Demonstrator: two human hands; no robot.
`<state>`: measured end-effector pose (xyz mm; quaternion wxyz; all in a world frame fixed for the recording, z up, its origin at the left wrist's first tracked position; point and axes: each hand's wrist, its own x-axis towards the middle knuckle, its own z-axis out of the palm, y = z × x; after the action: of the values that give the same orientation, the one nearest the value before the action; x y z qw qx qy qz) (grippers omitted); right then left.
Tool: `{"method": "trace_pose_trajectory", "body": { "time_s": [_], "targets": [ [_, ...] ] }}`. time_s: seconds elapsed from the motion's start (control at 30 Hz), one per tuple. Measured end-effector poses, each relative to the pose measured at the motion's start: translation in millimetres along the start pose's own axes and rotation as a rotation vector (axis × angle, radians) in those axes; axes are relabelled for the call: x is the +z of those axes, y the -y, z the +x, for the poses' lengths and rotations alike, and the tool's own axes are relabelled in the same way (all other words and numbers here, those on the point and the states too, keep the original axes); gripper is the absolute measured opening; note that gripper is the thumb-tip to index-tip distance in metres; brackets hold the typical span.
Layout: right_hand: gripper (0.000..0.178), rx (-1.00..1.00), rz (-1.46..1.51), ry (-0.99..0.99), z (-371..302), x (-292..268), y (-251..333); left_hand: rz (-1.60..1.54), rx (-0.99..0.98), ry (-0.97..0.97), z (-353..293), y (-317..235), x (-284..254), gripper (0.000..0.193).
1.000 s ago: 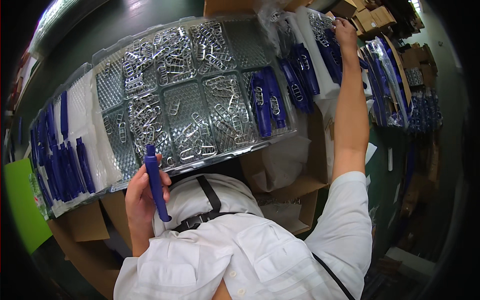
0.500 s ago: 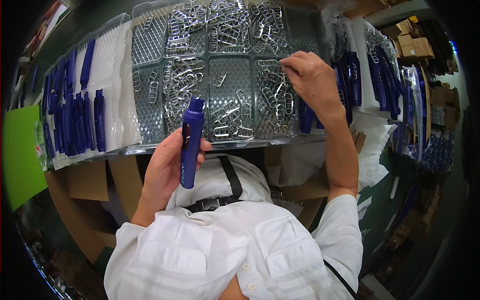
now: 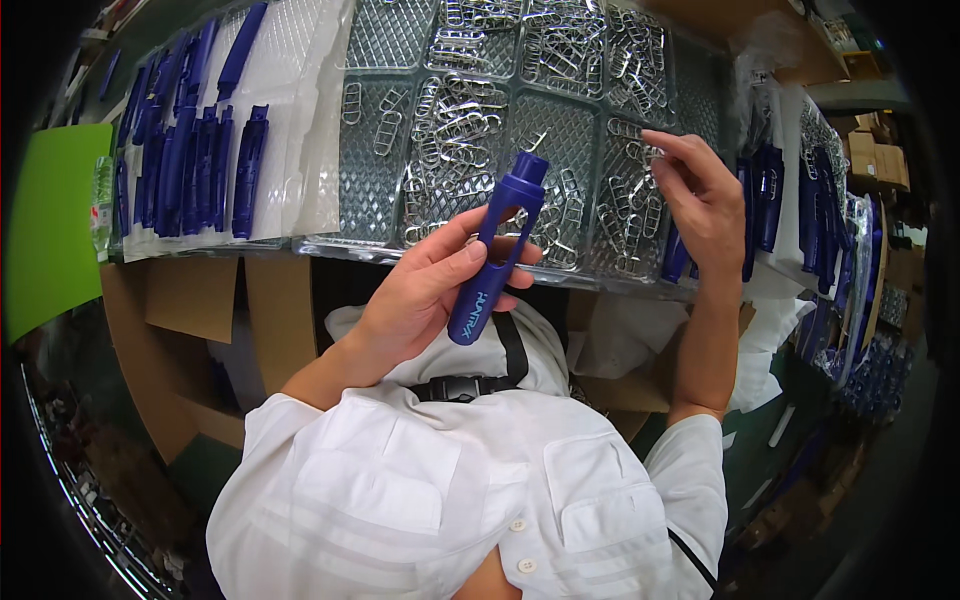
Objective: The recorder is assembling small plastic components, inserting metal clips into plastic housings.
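Note:
My left hand (image 3: pixel 415 290) is wrapped around a dark blue plastic tubular casing (image 3: pixel 477 304), which has a long oval opening in its side and a narrower collar at the top. It is tilted, its collar pointing up and right. Over the right part of a clear compartment tray (image 3: pixel 345 247), my right hand (image 3: pixel 708 205) pinches a small shiny metal loop piece (image 3: pixel 653 153) between thumb and forefinger; the fingers partly hide it. Many similar metal pieces (image 3: pixel 632 200) lie in the compartment below that hand.
Several blue casing parts (image 3: pixel 250 175) lie on a white textured sheet at the left, with more blue parts (image 3: pixel 768 200) at the right. A bright green sheet (image 3: pixel 60 225) stands far left. An open cardboard box (image 3: pixel 150 360) sits below the table edge.
The view has shifted, so the tray sits further right in it. My left hand has carried the casing right and turned it, and its side opening now shows. My right hand stays over the same compartment.

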<state>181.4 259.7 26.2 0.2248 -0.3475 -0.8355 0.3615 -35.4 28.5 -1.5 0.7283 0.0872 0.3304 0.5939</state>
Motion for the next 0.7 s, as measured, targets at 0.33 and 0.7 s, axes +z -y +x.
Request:
{"method": "trace_pose_trajectory", "body": {
  "time_s": [0.33, 0.7],
  "targets": [
    [0.015, 0.104, 0.740, -0.182, -59, 21, 63, -0.105, -0.147, 0.113, 10, 5, -6, 0.058],
    [0.016, 0.072, 0.892, -0.241, -77, 29, 68, 0.179, -0.062, 0.013, -3, 6, 0, 0.064]
  ]
}}
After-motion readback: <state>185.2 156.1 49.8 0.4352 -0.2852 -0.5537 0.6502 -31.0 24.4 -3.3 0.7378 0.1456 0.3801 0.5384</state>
